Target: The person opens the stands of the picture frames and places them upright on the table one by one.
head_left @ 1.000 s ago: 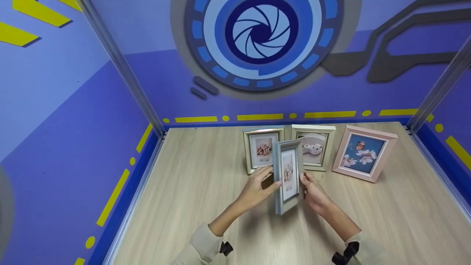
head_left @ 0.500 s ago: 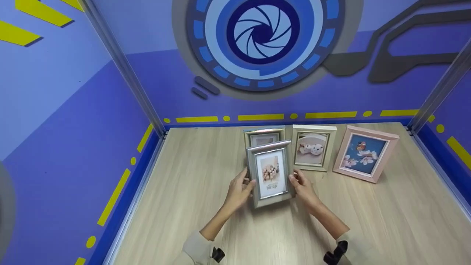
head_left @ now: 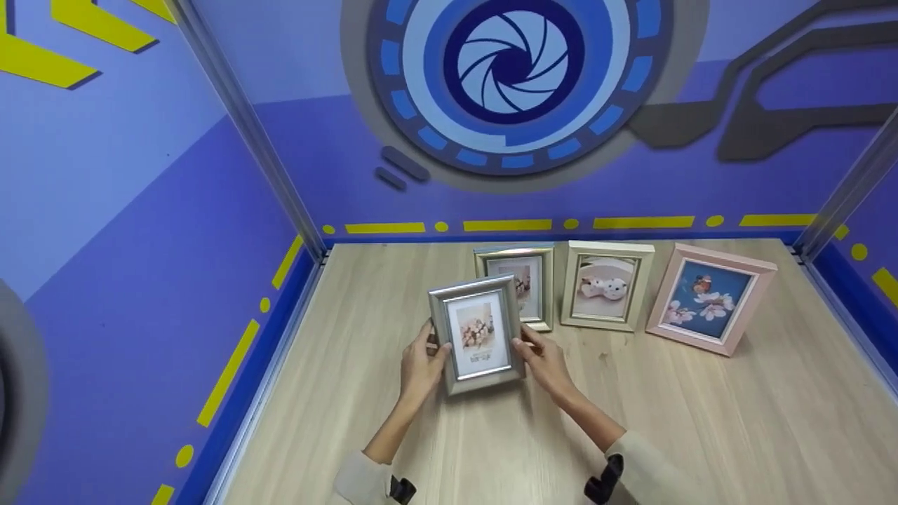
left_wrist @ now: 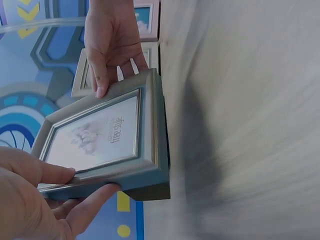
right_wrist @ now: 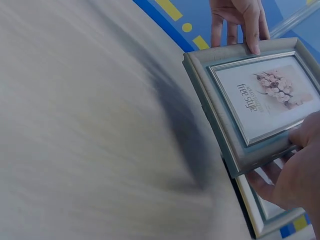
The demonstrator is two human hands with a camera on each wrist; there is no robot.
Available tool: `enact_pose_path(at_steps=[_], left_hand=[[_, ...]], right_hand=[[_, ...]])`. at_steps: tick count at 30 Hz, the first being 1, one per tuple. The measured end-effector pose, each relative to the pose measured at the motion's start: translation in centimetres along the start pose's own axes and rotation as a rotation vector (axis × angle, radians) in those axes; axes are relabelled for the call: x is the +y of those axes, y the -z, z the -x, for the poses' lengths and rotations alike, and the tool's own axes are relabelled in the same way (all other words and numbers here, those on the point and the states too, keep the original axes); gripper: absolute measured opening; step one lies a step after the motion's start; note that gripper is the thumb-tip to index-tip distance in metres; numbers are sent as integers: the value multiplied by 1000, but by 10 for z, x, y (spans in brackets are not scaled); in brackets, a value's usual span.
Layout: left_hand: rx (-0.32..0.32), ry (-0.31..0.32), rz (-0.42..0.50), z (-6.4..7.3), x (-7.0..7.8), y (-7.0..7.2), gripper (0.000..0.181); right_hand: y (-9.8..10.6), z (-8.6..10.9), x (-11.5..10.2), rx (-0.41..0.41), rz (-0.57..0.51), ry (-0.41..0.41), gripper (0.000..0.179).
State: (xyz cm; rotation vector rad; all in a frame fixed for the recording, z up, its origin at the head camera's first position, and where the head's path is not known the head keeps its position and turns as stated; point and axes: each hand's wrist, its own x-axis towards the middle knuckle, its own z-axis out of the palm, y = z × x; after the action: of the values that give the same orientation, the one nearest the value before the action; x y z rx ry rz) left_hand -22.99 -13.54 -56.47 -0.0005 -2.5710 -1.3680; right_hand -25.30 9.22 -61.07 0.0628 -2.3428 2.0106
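Between both hands is a silver-grey picture frame [head_left: 480, 335], held tilted above the table with its flower print facing the head camera. My left hand [head_left: 423, 365] grips its left side, thumb on the front and fingers behind. On the opposite side my right hand [head_left: 547, 361] pinches the edge the same way. In the left wrist view the frame [left_wrist: 95, 135] shows "free style" lettering. A gold-edged picture frame [head_left: 537, 287] stands directly behind, partly covered by the held one.
A cream picture frame [head_left: 607, 286] and a pink picture frame [head_left: 712, 298] stand further right on the wooden table [head_left: 631, 393]. A blue and purple printed wall [head_left: 393, 203] closes off the back, and another wall [head_left: 175, 231] rises at the left.
Both hands have carried the silver-grey frame leftward and turned it from nearly edge-on to face the head camera. More of the gold-edged frame shows than half a second ago. The standing frames stay put.
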Motion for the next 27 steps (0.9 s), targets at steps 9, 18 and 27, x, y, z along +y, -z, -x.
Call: enact_pose_path(at_steps=[9,18,27], left_hand=[[152,51,25,-10,-23,21,49],[203,73,70,-31,-41,32,49],[251,72,96,-54,-51,22,53]], right_hand=[[-41,-18,-12,-2,47,83,42],[-62,-39,-26,-75,124,214,42],[-69,-48,-31,-211,136,72,64]])
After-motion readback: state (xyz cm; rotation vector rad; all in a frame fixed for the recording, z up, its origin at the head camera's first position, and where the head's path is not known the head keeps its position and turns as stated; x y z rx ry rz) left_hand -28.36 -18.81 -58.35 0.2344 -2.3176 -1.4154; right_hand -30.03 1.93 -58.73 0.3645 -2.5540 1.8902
